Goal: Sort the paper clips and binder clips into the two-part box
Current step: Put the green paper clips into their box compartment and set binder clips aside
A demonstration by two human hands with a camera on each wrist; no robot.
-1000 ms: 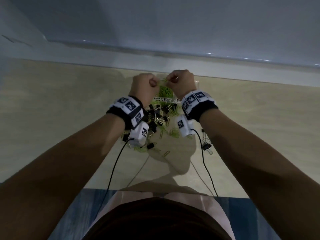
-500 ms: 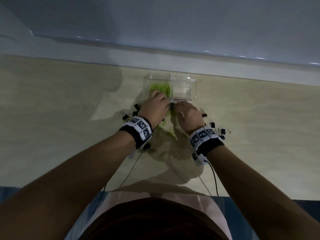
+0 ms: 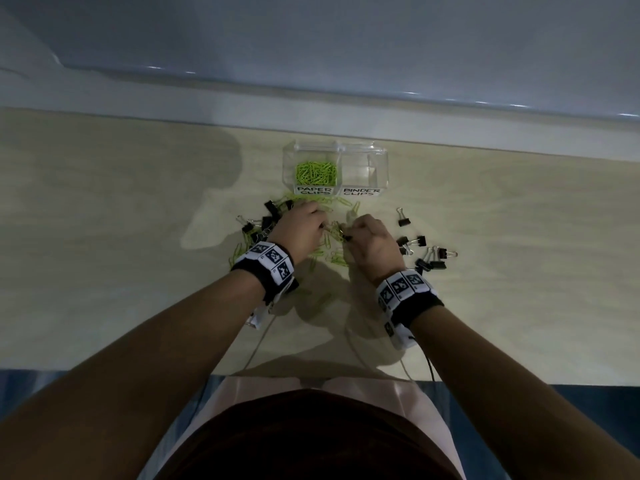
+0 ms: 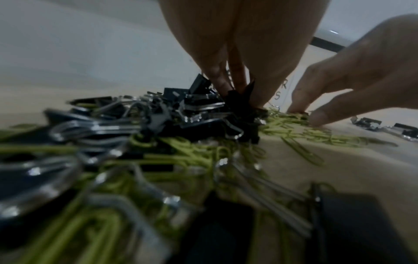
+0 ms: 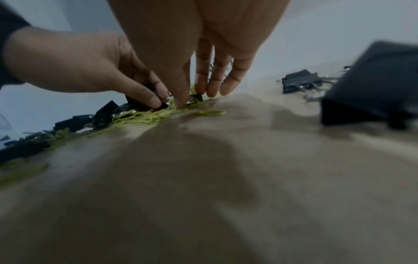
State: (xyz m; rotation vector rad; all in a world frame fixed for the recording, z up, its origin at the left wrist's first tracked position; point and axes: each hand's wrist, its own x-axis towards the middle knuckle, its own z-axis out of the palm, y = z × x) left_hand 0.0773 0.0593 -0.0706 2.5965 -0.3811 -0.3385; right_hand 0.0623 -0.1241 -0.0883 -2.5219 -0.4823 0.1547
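Observation:
A clear two-part box [image 3: 381,157] stands at the table's far side. Its left part, labelled PAPER CLIPS, holds green paper clips [image 3: 316,173]; the right part, labelled BINDER CLIPS [image 3: 363,192], looks empty. In front of the box lies a mixed pile of green paper clips [image 3: 337,259] and black binder clips [image 3: 268,220]. Both hands are down in this pile, fingertips nearly meeting. My left hand [image 3: 323,227] pinches a black binder clip [image 4: 239,101]. My right hand [image 3: 348,233] pinches a small black binder clip [image 5: 196,97] among green clips [image 5: 144,116].
More black binder clips [image 3: 424,254] lie scattered right of my right hand, one of them [image 3: 403,218] nearer the box. A pale ledge [image 3: 311,109] runs behind the box. Thin cables [image 3: 256,344] trail from both wrists to the near table edge. Bare wood lies left and right.
A second ago both hands were raised over the box. They have come back down toward me onto the pile, where they now pinch clips.

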